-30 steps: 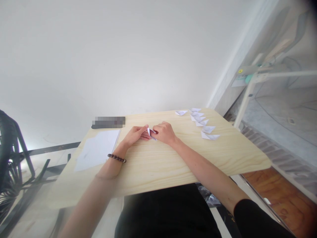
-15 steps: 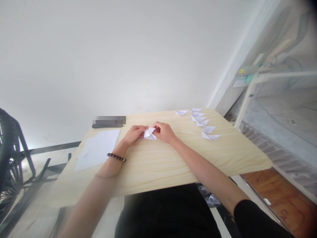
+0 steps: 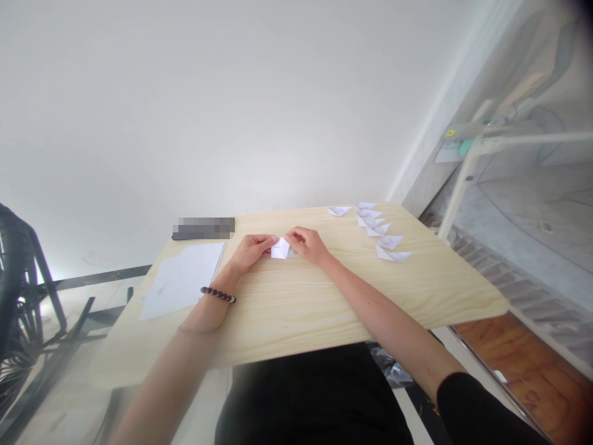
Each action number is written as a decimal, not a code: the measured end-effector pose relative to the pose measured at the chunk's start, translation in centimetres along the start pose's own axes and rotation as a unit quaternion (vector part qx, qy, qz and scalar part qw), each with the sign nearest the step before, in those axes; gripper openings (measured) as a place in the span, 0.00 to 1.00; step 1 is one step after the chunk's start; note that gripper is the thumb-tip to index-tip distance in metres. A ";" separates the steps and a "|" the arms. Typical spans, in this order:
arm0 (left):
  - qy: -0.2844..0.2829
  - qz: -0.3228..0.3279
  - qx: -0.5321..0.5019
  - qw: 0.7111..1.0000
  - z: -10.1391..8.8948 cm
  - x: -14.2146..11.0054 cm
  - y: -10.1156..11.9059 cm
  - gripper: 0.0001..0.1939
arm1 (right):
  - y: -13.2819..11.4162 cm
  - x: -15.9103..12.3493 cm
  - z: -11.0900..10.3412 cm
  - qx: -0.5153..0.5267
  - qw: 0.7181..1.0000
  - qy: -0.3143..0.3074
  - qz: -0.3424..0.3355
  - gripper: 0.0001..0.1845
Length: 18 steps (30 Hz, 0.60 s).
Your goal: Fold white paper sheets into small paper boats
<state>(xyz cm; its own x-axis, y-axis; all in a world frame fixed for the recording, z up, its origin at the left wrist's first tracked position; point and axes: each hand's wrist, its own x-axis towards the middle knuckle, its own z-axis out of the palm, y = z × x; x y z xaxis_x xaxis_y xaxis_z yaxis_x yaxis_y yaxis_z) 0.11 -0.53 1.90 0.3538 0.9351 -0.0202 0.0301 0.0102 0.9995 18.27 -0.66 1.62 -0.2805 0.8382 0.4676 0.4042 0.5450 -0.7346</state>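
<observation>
The 2 forearms angle inward over the pale wooden table (image 3: 278, 315), bringing the hands close together. The left hand (image 3: 252, 250), palm turned inward, pinches the left side of a small folded white paper (image 3: 280, 248), thumb uppermost. The right hand (image 3: 306, 244) bends in with knuckles raised, thumb and curled forefinger gripping the paper's right edge. The paper sits between the 2 hands, left of the folded paper boats (image 3: 393, 254).

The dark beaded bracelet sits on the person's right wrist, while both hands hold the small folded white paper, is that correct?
One thing is off: the head view shows the dark beaded bracelet on the left wrist, not the right. The left hand and right hand do hold the small folded white paper.
</observation>
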 end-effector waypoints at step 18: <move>0.020 0.012 0.018 1.000 -0.1 0.2 -0.3 0.19 | 0.6 0.1 0.1 0.020 0.999 -0.027 0.007 0.13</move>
<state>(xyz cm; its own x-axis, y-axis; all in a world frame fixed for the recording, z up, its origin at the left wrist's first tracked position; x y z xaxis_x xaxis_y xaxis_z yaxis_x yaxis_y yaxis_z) 0.07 -0.29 1.54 0.3166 0.9486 0.0048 0.0567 -0.0240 0.9981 18.42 -0.21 1.17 -0.3215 0.8431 0.4311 0.3734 0.5312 -0.7605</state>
